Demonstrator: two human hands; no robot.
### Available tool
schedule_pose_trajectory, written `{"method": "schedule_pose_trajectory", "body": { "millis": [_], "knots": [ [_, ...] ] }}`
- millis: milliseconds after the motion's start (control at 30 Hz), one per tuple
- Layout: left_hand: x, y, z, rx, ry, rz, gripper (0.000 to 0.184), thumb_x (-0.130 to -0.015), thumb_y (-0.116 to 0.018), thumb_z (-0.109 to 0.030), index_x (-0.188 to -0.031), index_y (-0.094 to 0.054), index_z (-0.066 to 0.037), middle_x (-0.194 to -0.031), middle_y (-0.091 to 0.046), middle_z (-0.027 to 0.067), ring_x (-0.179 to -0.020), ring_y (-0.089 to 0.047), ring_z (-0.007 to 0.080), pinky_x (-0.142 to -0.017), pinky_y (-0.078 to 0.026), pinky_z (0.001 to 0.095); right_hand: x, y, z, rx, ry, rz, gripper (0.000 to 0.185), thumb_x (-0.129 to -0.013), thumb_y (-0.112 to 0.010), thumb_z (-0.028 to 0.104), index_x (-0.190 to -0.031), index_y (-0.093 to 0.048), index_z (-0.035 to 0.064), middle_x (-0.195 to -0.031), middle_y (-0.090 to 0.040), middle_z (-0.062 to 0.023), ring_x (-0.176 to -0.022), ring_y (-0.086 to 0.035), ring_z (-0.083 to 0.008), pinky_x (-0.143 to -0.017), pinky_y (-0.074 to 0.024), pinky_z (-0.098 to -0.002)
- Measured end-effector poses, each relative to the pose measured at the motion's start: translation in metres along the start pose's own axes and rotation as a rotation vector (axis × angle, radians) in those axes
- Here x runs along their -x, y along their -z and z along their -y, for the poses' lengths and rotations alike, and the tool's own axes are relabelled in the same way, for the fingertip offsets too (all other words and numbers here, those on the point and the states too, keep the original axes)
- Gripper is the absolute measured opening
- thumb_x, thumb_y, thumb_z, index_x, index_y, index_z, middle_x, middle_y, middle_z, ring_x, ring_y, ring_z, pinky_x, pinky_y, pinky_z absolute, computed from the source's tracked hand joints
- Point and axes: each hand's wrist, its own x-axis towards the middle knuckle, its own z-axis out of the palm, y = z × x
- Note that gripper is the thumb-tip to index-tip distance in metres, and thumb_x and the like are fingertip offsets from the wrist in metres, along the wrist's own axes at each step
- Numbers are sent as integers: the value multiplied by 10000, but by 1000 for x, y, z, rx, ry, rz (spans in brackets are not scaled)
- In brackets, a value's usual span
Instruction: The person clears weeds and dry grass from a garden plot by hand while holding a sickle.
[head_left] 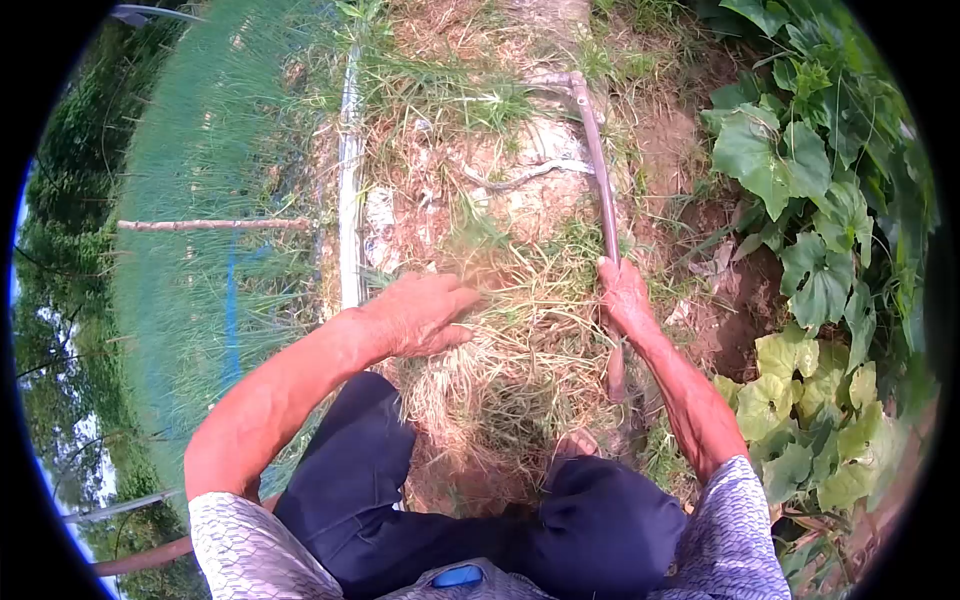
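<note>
Gripping the pole point(598, 160) near its lower end, right hand point(626, 296) has its fingers closed around the wood, thumb lying up along it. Pole runs over the soil to the right of the cut grass point(530, 340), far end bent toward the left, near end just past the wrist. Left hand point(418, 312) at the grass pile's left edge, palm down, fingers close together and pointing right, thumb a narrow gap apart; whether the tips touch the straw, cannot tell. Grass is pale and dry with some green, heaped between the hands and down toward the knees. Dark trousers point(350, 480), legs bent either side. Beyond the pile, a crooked stick point(530, 176) reaches the pole. Left of the strip, a white pipe point(350, 180) and green netting point(190, 300); right, broad-leaved plants point(815, 270), lower leaves yellowing.
</note>
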Motion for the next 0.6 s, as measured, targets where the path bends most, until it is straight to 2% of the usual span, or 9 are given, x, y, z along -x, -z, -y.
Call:
{"method": "schedule_pose_trajectory", "body": {
  "millis": [133, 267, 367, 400, 433, 467, 500, 533, 600],
  "knots": [
    [29, -25, 43, 132, 219, 11, 523, -878, -614, -279, -1308, -450, -30, -1198, -531, 193, -1134, -528, 384, -948, -447, 450, -3, 9, 33, -439, -253, 115, 349, -951, -508, 438, -851, -424, 115, -614, -402, 27, -412, -369, -74, -348, -325, -231],
    [16, -73, 50, 347, 153, -99, 485, -842, -613, -105, -1291, -459, -9, -1259, -503, 206, -1158, -514, 403, -974, -453, 438, -43, 10, 54, -704, -249, -96, 321, -962, -506, 427, -844, -418, 142, -612, -367, 49, -420, -323, -49, -351, -306, -222],
    [-7, -93, 54, 331, 53, -133, 488, -816, -572, -40, -1287, -453, 6, -1294, -480, 215, -1159, -513, 398, -977, -457, 427, -34, 6, 55, -543, -248, -57, 324, -971, -495, 418, -860, -453, 117, -625, -390, 33, -474, -374, -84, -400, -337, -267],
    [-9, -82, 52, 359, -1, -151, 508, -781, -547, -3, -1280, -457, 10, -1273, -488, 217, -1160, -510, 400, -982, -456, 419, -13, 1, 20, 60, -56, -57, 425, -984, -449, 451, -960, -530, 34, -700, -515, -75, -584, -493, -190, -517, -417, -351],
    [-11, -73, 55, 360, -11, -156, 508, -781, -547, -3, -1280, -457, 10, -1273, -488, 217, -1160, -510, 400, -982, -456, 419, 9, -9, -17, 71, -154, 58, 454, -989, -443, 440, -991, -557, 1, -746, -534, -127, -676, -508, -222, -612, -419, -394],
    [-11, -66, 57, 364, -24, -131, 494, -776, -547, -8, -1263, -471, 6, -1230, -509, 210, -1125, -531, 393, -957, -468, 419, 34, -15, -26, 23, -173, 51, 450, -984, -453, 439, -998, -560, 2, -744, -517, -112, -703, -510, -194, -634, -427, -391],
    [-11, -61, 62, 359, -43, -94, 480, -771, -548, -13, -1247, -484, 3, -1186, -530, 204, -1090, -552, 385, -931, -480, 418, 54, -25, -55, -210, -193, -6, 345, -973, -533, 392, -866, -531, 64, -665, -412, 25, -614, -392, -97, -517, -333, -303],
    [-11, -57, 67, 368, -68, -143, 425, -772, -577, -55, -1189, -521, 7, -1147, -551, 198, -1096, -546, 383, -941, -469, 428, 65, -7, -27, -58, -208, 40, 339, -968, -546, 398, -865, -532, 75, -659, -410, 45, -586, -389, -73, -494, -319, -274],
    [-22, -45, 72, 382, -83, -70, 471, -757, -593, -61, -1217, -510, 4, -1172, -544, 195, -1125, -531, 384, -967, -452, 433, 58, 17, 11, -140, -275, 17, 333, -968, -546, 395, -865, -530, 79, -653, -410, 48, -578, -390, -67, -491, -317, -266]
  ]
}}
